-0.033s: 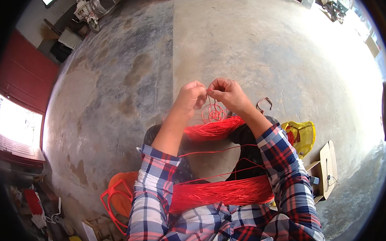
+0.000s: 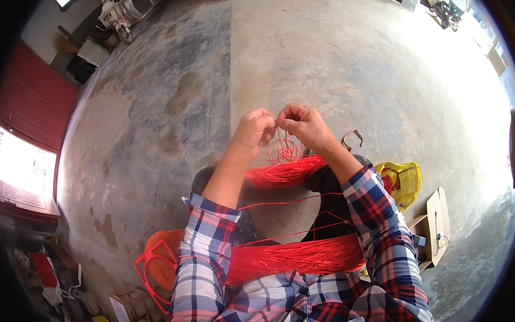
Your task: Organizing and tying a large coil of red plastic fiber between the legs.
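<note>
My left hand and my right hand meet over the floor beyond my knees, fingers pinched. Between the fingertips both grip a thin red strand, of which only a short bit shows. Just below hangs or lies a round openwork piece of red strands; I cannot tell whether it is joined to the pinched strand. A thick bundle of red strands spans my knees. Another large red bundle lies across my lap, and a few loose strands cross between my legs.
To the right stand a yellow mesh basket and an opened cardboard box. A dark curved band lies on the concrete floor. At left are an orange seat with a red frame and a small wooden stool.
</note>
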Motion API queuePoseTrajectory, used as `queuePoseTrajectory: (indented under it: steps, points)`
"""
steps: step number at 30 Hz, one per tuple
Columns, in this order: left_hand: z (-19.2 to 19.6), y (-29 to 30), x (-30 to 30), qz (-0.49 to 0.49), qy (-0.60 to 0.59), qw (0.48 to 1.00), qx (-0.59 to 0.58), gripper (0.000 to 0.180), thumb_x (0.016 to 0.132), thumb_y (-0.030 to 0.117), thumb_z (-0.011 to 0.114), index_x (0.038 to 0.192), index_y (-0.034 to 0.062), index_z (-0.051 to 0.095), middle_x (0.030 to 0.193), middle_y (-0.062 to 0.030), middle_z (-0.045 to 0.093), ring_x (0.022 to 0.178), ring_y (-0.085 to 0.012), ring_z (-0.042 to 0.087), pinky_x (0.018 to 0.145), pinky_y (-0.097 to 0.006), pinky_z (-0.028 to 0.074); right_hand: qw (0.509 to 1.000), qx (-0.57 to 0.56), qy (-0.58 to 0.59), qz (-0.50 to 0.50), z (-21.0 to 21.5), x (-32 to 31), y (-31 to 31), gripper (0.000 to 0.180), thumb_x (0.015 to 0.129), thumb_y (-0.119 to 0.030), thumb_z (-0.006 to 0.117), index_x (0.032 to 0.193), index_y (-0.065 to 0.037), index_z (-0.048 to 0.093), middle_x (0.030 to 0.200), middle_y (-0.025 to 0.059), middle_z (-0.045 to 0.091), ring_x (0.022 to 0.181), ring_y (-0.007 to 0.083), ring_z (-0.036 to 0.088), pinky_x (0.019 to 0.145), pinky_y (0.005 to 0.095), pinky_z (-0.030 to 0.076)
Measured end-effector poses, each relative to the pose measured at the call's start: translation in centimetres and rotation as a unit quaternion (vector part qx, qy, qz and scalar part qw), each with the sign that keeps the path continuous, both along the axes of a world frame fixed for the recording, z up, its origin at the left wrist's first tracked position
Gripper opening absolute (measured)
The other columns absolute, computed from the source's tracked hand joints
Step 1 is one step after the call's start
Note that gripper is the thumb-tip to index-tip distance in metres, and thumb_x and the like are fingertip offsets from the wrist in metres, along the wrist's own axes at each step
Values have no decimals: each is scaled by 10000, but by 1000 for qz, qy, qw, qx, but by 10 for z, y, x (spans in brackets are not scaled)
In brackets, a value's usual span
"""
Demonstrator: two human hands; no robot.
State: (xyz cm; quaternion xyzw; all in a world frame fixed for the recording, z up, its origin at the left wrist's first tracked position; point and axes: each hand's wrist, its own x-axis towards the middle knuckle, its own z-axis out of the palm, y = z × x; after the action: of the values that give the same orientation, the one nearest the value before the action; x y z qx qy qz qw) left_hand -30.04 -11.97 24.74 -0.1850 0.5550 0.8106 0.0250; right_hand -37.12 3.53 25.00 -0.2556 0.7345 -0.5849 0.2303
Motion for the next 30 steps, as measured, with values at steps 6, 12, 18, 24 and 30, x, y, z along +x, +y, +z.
queuePoseTrajectory:
  steps: [6, 12, 18, 24, 30]
  points:
    - [-3, 0, 2, 3, -6, 1000, -15, 64, 714, 56, 557, 767, 66, 524, 621, -14, 521, 463, -84, 442, 388, -219, 273, 965, -131, -229, -3, 0, 0, 7, 42, 828, -146, 627, 825, -106, 638, 822, -32, 598, 767, 81, 530, 686, 248, 400]
    - [-18, -16, -1, 89, -32, 986, -137, 58, 707, 72, 551, 742, 66, 505, 596, -9, 498, 455, -66, 395, 380, -218, 267, 907, -321, -265, 64, 16, -7, 18, 66, 862, -177, 582, 884, -121, 605, 755, -46, 529, 829, 96, 535, 778, 302, 408]
    - [-41, -33, -22, 144, -65, 956, -245, 80, 708, 81, 563, 741, 68, 491, 597, -4, 499, 445, -63, 401, 355, -229, 267, 851, -473, -223, -51, 37, -48, 83, 150, 911, -214, 561, 963, -76, 586, 574, -76, 329, 513, 61, 353, 579, 228, 346]
    - [-69, -72, -27, 201, -85, 938, -269, 109, 695, 104, 580, 739, 64, 488, 601, -15, 505, 442, -70, 409, 349, -240, 281, 839, -500, -142, -163, 68, -90, 185, 190, 976, -217, 473, 964, -58, 578, 562, -73, 330, 472, 45, 274, 520, 214, 277]
    - [-71, -82, -34, 219, -111, 920, -307, 129, 679, 113, 579, 755, 50, 497, 614, -26, 523, 460, -95, 456, 359, -265, 315, 789, -501, -40, -354, 99, -124, 301, 192, 992, -158, 431, 1057, -17, 545, 593, -54, 329, 495, 62, 262, 532, 231, 316]
